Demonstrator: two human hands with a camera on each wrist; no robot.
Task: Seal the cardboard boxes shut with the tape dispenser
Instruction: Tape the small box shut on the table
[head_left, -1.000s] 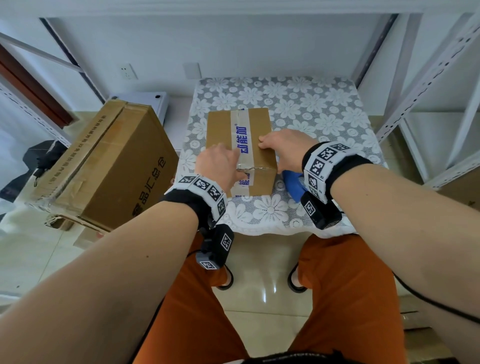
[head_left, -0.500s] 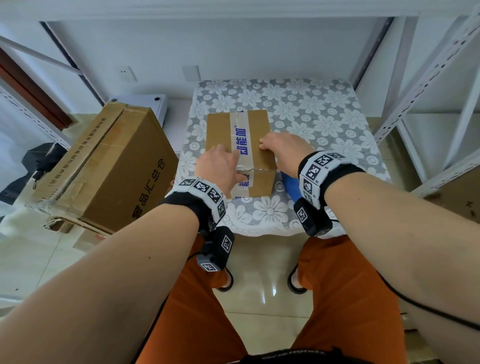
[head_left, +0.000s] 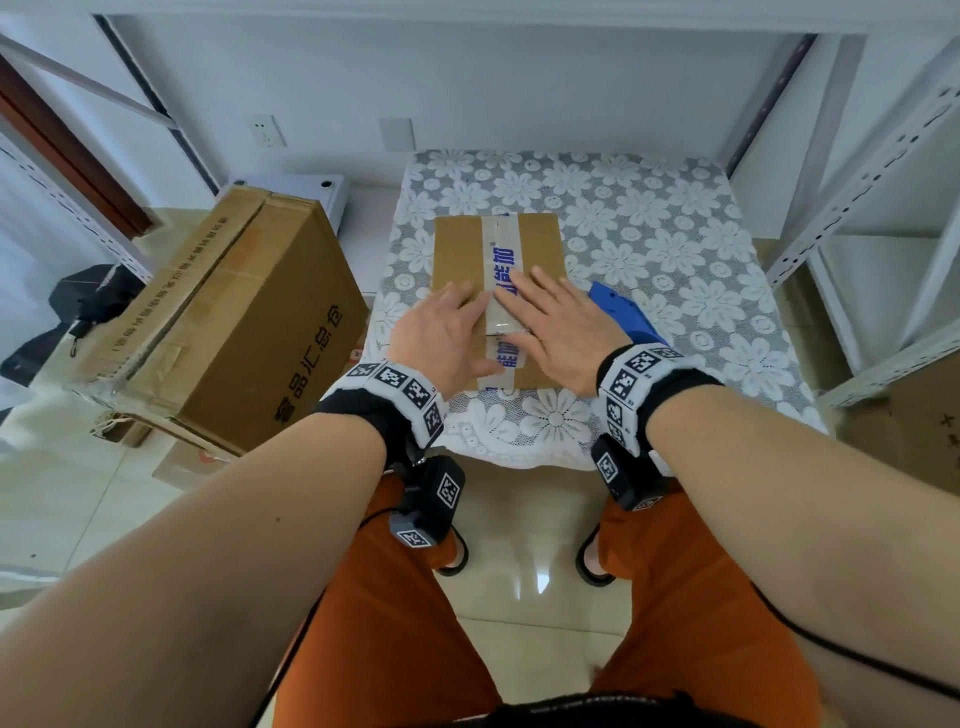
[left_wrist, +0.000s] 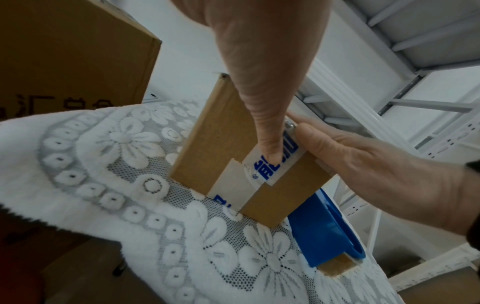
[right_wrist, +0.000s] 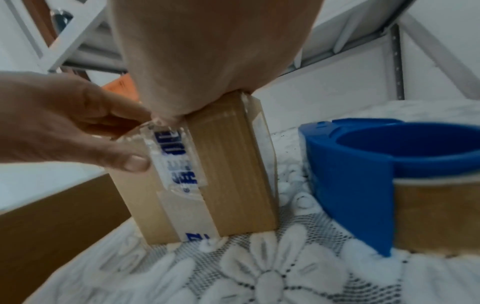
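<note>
A small cardboard box (head_left: 460, 254) stands on the lace-covered table (head_left: 649, 218), with a strip of clear tape (head_left: 500, 254) printed in blue running down its top and over its near face (left_wrist: 275, 166). My left hand (head_left: 441, 332) lies flat on the box top left of the tape, its thumb (left_wrist: 267, 131) pressing the tape on the near face. My right hand (head_left: 556, 322) lies flat with straight fingers on the top right of the tape. The blue tape dispenser (head_left: 626, 317) lies on the table just right of the box (right_wrist: 233, 185), its roll showing in the right wrist view (right_wrist: 369, 164).
A large brown carton (head_left: 223, 332) printed with black characters stands tilted on the floor left of the table. White metal shelving (head_left: 883, 197) rises on the right, with more cardboard (head_left: 914, 426) under it. A white appliance (head_left: 306, 192) sits behind the carton.
Both hands have uncurled from the box's near edge and slid onto its top, flattening beside the tape. The dispenser now shows more to the right of my right hand.
</note>
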